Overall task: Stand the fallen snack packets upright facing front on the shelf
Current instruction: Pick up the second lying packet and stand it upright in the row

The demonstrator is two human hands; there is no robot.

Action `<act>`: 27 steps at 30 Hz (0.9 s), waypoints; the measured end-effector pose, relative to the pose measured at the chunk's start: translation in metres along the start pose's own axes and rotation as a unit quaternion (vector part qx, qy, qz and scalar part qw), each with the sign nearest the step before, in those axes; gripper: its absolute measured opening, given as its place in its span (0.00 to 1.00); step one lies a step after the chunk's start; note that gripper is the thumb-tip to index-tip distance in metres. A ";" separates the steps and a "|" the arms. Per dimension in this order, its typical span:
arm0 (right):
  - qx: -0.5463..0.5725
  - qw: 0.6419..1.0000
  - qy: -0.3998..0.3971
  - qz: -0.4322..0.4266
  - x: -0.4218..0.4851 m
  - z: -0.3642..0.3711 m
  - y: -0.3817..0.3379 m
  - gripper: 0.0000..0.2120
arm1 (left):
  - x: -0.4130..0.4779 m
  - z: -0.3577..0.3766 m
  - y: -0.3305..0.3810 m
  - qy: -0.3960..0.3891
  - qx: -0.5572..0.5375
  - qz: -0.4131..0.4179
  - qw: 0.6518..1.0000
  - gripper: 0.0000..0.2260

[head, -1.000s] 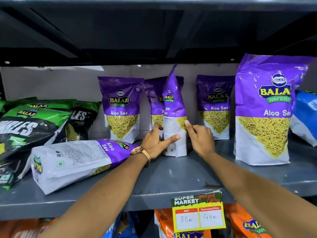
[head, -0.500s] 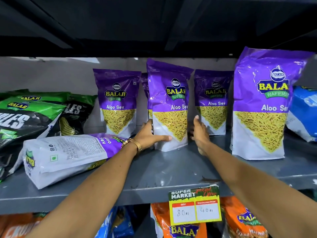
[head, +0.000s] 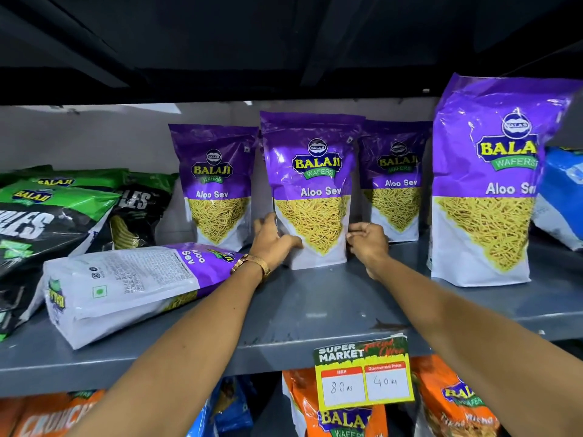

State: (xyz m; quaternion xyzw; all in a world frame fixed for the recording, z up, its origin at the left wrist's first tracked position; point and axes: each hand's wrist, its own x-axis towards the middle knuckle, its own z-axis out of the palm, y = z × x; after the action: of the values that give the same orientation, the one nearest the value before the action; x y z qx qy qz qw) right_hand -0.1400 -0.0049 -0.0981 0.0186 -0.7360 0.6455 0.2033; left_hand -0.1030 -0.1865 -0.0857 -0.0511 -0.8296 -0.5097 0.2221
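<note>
Grey shelf (head: 315, 310) bearing purple Aloo Sev packets. Fallen packet (head: 132, 288), left of the grip: lies on its side, long axis along the shelf, top toward the hands, printed back showing. Centre packet (head: 310, 190), between the hands: upright, long axis vertical, front label facing out. Left hand (head: 273, 239) is pressed against its lower left edge; right hand (head: 367, 239), fingers curled, touches its lower right edge. Price tag (head: 362, 376) hangs below the grip.

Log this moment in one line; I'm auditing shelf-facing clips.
step: facing packet | left hand: on centre Aloo Sev packet | right hand: beside it | packet: upright, front out | pending: fallen packet
</note>
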 end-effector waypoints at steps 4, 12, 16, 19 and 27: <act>-0.009 1.000 0.020 -0.008 -0.001 -0.002 -0.002 0.07 | 0.000 0.000 0.001 0.025 -0.016 0.022 0.999 0.31; -0.093 0.995 0.037 -0.021 -0.007 -0.006 -0.008 0.05 | -0.008 -0.007 0.007 0.054 0.001 0.059 0.997 0.28; -0.178 0.983 0.026 -0.040 -0.019 -0.013 -0.018 0.04 | -0.016 -0.013 0.015 0.043 0.024 0.061 0.997 0.30; -0.230 0.971 0.014 -0.059 -0.030 -0.021 -0.024 0.04 | -0.020 -0.017 0.018 0.022 0.018 0.075 0.997 0.25; -0.267 0.961 0.018 -0.073 -0.058 -0.045 -0.025 0.05 | -0.037 -0.020 0.027 -0.013 -0.008 0.139 0.990 0.36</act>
State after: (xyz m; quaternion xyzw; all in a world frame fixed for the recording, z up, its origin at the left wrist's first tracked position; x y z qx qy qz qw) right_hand -0.0672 0.0208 -0.0891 0.0053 -0.8745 0.4089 0.2607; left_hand -0.0551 -0.1862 -0.0716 -0.1744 -0.8132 -0.4799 0.2793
